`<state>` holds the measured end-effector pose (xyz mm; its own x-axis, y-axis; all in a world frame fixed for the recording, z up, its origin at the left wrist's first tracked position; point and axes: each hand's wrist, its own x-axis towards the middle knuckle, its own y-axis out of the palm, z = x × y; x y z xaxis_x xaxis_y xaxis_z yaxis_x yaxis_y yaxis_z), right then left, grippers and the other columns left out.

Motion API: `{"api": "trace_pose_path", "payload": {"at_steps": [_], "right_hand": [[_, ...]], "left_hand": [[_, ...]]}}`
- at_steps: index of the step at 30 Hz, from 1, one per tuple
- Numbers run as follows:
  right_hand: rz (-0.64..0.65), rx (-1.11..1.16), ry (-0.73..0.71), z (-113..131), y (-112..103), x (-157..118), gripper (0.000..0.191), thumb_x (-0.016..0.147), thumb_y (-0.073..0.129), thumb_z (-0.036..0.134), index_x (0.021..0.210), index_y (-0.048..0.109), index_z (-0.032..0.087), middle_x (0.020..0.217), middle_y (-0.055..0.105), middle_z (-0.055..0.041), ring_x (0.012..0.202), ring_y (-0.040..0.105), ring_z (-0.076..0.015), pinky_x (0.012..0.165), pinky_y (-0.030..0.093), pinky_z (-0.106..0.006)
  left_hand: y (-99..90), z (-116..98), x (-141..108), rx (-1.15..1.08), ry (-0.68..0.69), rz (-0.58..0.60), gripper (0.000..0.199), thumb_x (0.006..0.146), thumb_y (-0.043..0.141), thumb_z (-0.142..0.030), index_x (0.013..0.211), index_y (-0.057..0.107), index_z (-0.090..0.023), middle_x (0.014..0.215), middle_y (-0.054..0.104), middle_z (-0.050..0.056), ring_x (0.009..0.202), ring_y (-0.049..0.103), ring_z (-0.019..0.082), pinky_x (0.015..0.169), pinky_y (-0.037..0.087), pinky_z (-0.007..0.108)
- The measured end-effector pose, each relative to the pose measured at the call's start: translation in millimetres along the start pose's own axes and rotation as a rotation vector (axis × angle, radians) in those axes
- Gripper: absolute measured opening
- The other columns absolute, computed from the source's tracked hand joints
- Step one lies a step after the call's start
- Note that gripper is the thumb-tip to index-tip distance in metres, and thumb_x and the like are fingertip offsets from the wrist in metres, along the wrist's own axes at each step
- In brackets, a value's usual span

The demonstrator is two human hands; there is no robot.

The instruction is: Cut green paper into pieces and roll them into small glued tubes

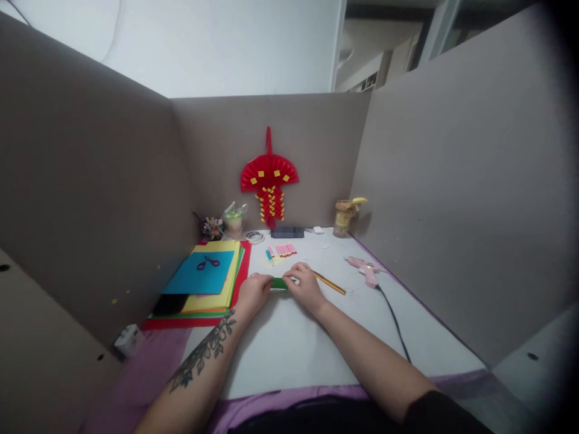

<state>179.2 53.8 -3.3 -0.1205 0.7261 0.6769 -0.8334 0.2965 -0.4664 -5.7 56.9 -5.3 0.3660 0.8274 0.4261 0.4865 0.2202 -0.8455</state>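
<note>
1. Head view: left hand (256, 290) and right hand (307, 289) work close together, each grip closed by the fingertips on the green paper (279, 283), which is between them, near the middle of the surface (289, 355).
2. Risk, by judgement: uneven pull or a slipping fingertip could skew or crease the paper; fingers hide its ends, so a misaligned edge might go unnoticed.
3. Pencil (335, 285) lies just beside the right hand; a sideways sweep could set it rolling. Small pink pieces (286, 249) sit beyond the hands; a forward nudge could scatter them.
4. Glue gun (368, 271) lies to the right; cord (394, 322) could drag it if the right forearm snags. Whether it is hot, cannot tell.
5. Surface: white covering, purple cloth (289, 395) at the near edge; red scissors (208, 263) on stacked paper at left.
6. Room: grey panels (208, 144) on three sides, red ornament (270, 172) against the back one, pale wall (235, 48) above.
</note>
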Motion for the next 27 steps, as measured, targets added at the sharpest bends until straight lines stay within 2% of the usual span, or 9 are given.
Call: {"api": "trace_pose_path", "payload": {"at_steps": [4,9,14,17,24,27], "right_hand": [[0.041,0.119,0.115,-3,-2,2,0.016,0.073,0.054,0.013,0.060,0.062,0.018,0.068,0.054,-0.0011,0.069,0.053,-0.0143,0.067,0.041,-0.027],[0.077,0.103,-0.016,-3,-5,2,0.007,0.074,0.058,0.018,0.071,0.065,0.019,0.077,0.057,-0.0026,0.077,0.053,-0.0158,0.075,0.041,-0.029],[0.077,0.039,-0.082,1,-4,2,0.017,0.075,0.052,0.012,0.062,0.060,0.019,0.071,0.057,-0.0021,0.074,0.052,-0.0155,0.074,0.039,-0.029],[0.090,0.107,-0.019,0,-5,4,0.018,0.073,0.050,0.011,0.058,0.057,0.018,0.067,0.055,-0.0011,0.068,0.051,-0.0139,0.069,0.039,-0.026],[0.215,0.321,0.276,-15,-2,5,0.016,0.073,0.051,0.021,0.057,0.054,0.017,0.060,0.053,0.0008,0.060,0.050,-0.0128,0.058,0.039,-0.023],[0.128,0.248,0.234,-17,0,3,0.016,0.078,0.048,0.023,0.063,0.053,0.018,0.066,0.052,-0.0005,0.066,0.050,-0.0145,0.063,0.040,-0.026]], "left_hand": [[2.1,3,0,-0.049,-0.009,0.006,0.024,0.085,0.046,-0.025,0.095,0.067,-0.021,0.090,0.068,0.005,0.084,0.059,0.019,0.074,0.042,0.027],[0.7,0,0,-0.040,0.009,0.010,0.022,0.085,0.046,-0.023,0.093,0.067,-0.020,0.086,0.068,0.005,0.081,0.058,0.018,0.072,0.042,0.026],[-4.3,-6,0,-0.004,0.074,-0.010,0.020,0.084,0.047,-0.020,0.086,0.067,-0.020,0.081,0.066,0.005,0.078,0.056,0.017,0.070,0.041,0.026],[-3.9,-5,0,-0.038,0.085,-0.032,0.020,0.083,0.047,-0.019,0.089,0.066,-0.020,0.084,0.066,0.005,0.079,0.056,0.017,0.072,0.041,0.027],[1.0,-1,0,-0.201,0.032,-0.043,0.022,0.083,0.045,-0.020,0.092,0.066,-0.019,0.088,0.067,0.006,0.085,0.056,0.019,0.079,0.042,0.030],[7.2,-4,1,-0.433,-0.076,-0.025,0.021,0.083,0.045,-0.024,0.091,0.064,-0.016,0.089,0.066,0.006,0.084,0.057,0.018,0.076,0.044,0.029]]}}
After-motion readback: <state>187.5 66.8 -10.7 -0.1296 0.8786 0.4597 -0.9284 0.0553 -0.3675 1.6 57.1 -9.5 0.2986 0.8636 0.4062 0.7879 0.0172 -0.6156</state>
